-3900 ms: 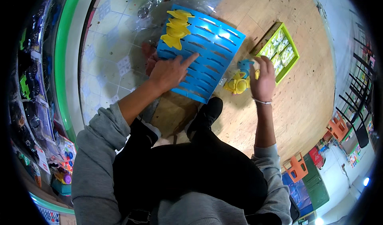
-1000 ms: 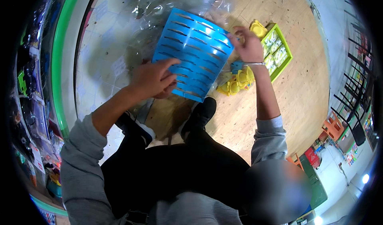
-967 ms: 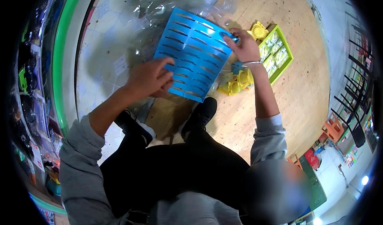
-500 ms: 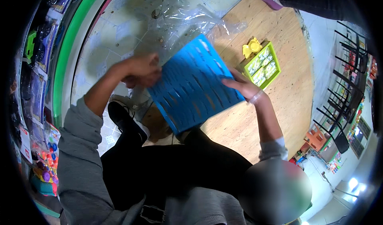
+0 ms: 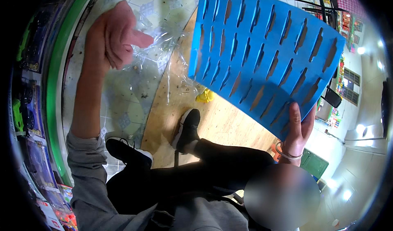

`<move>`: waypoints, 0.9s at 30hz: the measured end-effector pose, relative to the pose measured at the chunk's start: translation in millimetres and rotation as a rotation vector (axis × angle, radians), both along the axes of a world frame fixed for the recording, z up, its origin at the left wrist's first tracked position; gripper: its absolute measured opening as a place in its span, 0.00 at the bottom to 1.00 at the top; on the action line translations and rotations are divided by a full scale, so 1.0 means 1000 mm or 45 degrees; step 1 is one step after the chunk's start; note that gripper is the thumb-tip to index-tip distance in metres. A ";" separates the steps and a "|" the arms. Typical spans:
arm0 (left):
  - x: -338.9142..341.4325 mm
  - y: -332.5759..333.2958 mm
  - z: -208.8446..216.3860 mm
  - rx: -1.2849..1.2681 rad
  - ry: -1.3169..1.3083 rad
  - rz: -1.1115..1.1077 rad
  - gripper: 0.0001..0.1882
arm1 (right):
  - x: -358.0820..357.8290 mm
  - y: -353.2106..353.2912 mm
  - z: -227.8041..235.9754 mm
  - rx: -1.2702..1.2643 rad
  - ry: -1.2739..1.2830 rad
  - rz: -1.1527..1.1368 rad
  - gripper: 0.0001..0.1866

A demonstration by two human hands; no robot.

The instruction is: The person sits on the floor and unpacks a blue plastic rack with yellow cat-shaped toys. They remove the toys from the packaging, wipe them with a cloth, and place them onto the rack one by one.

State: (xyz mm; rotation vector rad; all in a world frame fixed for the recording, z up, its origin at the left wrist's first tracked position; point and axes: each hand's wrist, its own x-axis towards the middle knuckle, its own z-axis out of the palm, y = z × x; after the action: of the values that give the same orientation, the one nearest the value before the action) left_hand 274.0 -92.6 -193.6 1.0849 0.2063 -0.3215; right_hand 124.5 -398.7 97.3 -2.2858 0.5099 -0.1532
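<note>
My right hand point(image 5: 297, 130) grips the lower right corner of a blue slotted board point(image 5: 262, 43), its thumb on the slotted face. The board is tilted and lifted in front of me, with rows of narrow cut-out slots and a folded side edge. A bunched pink cloth point(image 5: 119, 34) is closed in my left hand point(image 5: 95, 36), raised to the left and apart from the board. The cloth covers most of that hand's fingers. Below the board's left edge, a small yellow plastic piece point(image 5: 205, 96) lies on the wooden sheet.
Crumpled clear plastic point(image 5: 166, 63) lies on the tiled floor, partly over the wooden sheet point(image 5: 163, 128). A green-edged shelf point(image 5: 61, 63) with packaged toys runs along my left. My black shoes point(image 5: 188, 126) stand close below. Black metal racks point(image 5: 313, 5) are at the upper right.
The blue board has moved up and right, now in my right hand alone. My left hand has moved up and left, and the pink cloth now shows. The green tray is no longer visible.
</note>
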 end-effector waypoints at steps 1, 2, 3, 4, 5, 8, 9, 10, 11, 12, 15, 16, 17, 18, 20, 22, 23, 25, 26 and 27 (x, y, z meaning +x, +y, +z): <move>-0.005 -0.014 0.012 -0.202 0.117 0.052 0.16 | 0.000 0.002 -0.003 -0.033 -0.025 0.003 0.29; -0.008 -0.020 0.016 -0.402 0.233 0.112 0.15 | 0.005 0.011 -0.010 -0.125 -0.098 0.034 0.28; -0.010 -0.016 0.010 -0.438 0.204 0.099 0.15 | 0.010 0.013 -0.015 -0.228 -0.101 0.076 0.28; -0.014 -0.012 0.002 -0.472 0.175 0.091 0.14 | 0.013 0.014 -0.022 -0.328 -0.106 0.124 0.28; -0.017 -0.007 -0.005 -0.502 0.144 0.086 0.13 | 0.017 0.014 -0.031 -0.425 -0.113 0.175 0.28; -0.021 -0.001 -0.013 -0.713 0.352 0.188 0.12 | 0.034 0.014 -0.088 -0.848 -0.366 0.524 0.25; -0.023 -0.002 -0.010 -0.628 0.356 0.285 0.12 | 0.050 0.016 -0.109 -0.958 -0.388 0.623 0.26; -0.024 -0.005 -0.003 -0.539 0.348 0.381 0.12 | 0.067 0.018 -0.131 -1.062 -0.424 0.718 0.28; -0.024 -0.009 0.002 -0.463 0.341 0.470 0.12 | 0.079 0.013 -0.152 -1.140 -0.517 0.852 0.29; -0.023 -0.012 0.005 -0.466 0.354 0.479 0.12 | 0.087 0.011 -0.168 -1.255 -0.451 0.973 0.28; -0.020 -0.013 0.003 -0.474 0.328 0.476 0.11 | 0.097 0.016 -0.196 -1.319 -0.362 1.099 0.23; -0.020 -0.008 -0.003 -0.473 0.277 0.461 0.12 | 0.100 0.025 -0.197 -1.241 -0.438 1.002 0.22; -0.021 -0.004 -0.007 -0.474 0.228 0.442 0.12 | 0.103 0.031 -0.201 -1.164 -0.509 0.901 0.22; -0.020 -0.007 -0.003 -0.465 0.246 0.426 0.12 | 0.106 0.030 -0.204 -1.264 -0.682 0.883 0.21; -0.019 -0.013 0.008 -0.452 0.281 0.389 0.13 | 0.098 0.027 -0.203 -1.299 -0.450 1.089 0.22; -0.016 -0.015 0.001 -0.520 0.264 0.390 0.13 | 0.097 0.024 -0.201 -1.224 -0.384 1.171 0.21; -0.014 -0.017 -0.002 -0.556 0.255 0.389 0.13 | 0.090 0.022 -0.192 -1.069 -0.177 0.868 0.20; -0.015 -0.022 0.002 -0.504 0.132 0.439 0.13 | 0.076 0.017 -0.163 -0.728 0.204 0.272 0.18; -0.017 -0.024 0.006 -0.478 0.072 0.461 0.14 | 0.075 0.011 -0.153 -0.347 -0.055 0.198 0.19; -0.019 -0.020 0.007 -0.452 0.071 0.479 0.13 | 0.077 0.007 -0.142 0.041 -0.317 0.133 0.21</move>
State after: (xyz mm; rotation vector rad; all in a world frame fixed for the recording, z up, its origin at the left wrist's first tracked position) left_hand 254.8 -113.1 -186.5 0.6687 0.3813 -0.0454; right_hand 201.0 -391.3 -44.6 -2.2163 0.2619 -0.3694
